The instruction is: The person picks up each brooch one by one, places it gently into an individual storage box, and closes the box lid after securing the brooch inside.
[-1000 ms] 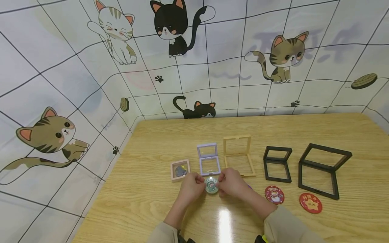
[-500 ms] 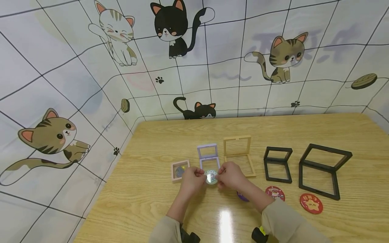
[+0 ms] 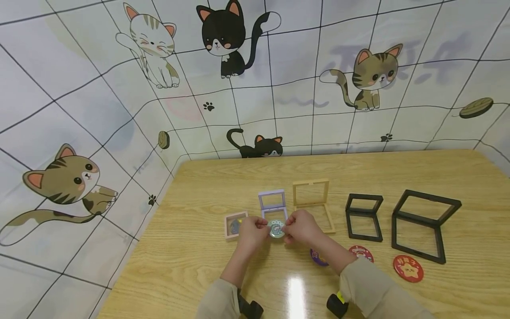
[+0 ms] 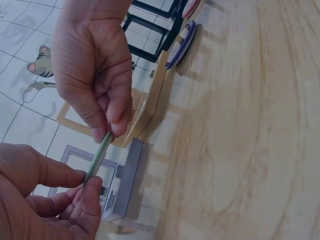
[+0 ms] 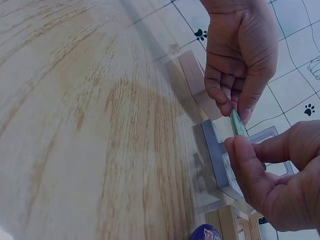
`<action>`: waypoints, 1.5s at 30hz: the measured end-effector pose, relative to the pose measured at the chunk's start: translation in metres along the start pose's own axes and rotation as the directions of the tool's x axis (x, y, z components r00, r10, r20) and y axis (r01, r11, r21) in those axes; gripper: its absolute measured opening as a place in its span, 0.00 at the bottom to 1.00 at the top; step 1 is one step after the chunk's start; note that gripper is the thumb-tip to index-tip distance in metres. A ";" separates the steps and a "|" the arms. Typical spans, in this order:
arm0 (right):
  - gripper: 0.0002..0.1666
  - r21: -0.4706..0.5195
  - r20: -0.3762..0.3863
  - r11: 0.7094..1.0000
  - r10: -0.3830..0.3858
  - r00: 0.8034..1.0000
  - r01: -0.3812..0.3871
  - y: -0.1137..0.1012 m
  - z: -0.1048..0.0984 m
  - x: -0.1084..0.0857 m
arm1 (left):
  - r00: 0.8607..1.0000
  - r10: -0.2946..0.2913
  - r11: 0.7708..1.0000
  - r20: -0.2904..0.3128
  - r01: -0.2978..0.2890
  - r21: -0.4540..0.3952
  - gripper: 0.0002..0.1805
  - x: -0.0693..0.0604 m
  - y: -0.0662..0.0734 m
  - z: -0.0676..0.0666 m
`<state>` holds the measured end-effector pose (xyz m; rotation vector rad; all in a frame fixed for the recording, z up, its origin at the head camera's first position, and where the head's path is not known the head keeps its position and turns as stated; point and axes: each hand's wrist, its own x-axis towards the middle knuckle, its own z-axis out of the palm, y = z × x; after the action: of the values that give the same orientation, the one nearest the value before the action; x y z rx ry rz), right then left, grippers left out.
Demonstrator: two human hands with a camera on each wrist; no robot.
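A round green badge point(image 3: 276, 229) with a picture on its face is held between both hands, above the table in front of the lilac frame point(image 3: 272, 208). My left hand point(image 3: 252, 234) pinches its left edge with thumb and fingers. The right hand point(image 3: 304, 230) pinches the opposite edge in the same way. In the left wrist view the badge point(image 4: 97, 159) is seen edge-on and tilted, apart from the lilac frame point(image 4: 129, 177). That frame stands unfolded, its lid raised at the back. In the right wrist view the badge point(image 5: 237, 123) shows only its thin rim.
A pink frame point(image 3: 227, 227) holding a dark disc stands left. To the right are unfolded frames: yellow point(image 3: 295, 195), small black point(image 3: 349, 226) and large black point(image 3: 416, 219). In front lie a purple badge point(image 3: 317, 258) and two red ones, one a snowman-side badge point(image 3: 360, 251), one star badge point(image 3: 408, 268).
Both hands have lifted the green badge and carried it forward to the lilac frame, tilting it on the way. The purple badge, mostly covered by the right arm before, shows more now.
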<state>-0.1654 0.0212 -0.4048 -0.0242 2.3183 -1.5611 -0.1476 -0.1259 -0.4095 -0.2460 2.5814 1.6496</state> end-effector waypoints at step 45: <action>0.06 -0.003 -0.038 1.000 0.001 0.999 -0.001 -0.002 0.001 0.026 | 0.998 -0.008 0.992 -0.057 0.015 0.129 0.05 0.022 0.004 0.004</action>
<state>-0.1900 0.0145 -0.4107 0.0065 2.3496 -1.5700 -0.1700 -0.1230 -0.4101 -0.3030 2.7092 1.4852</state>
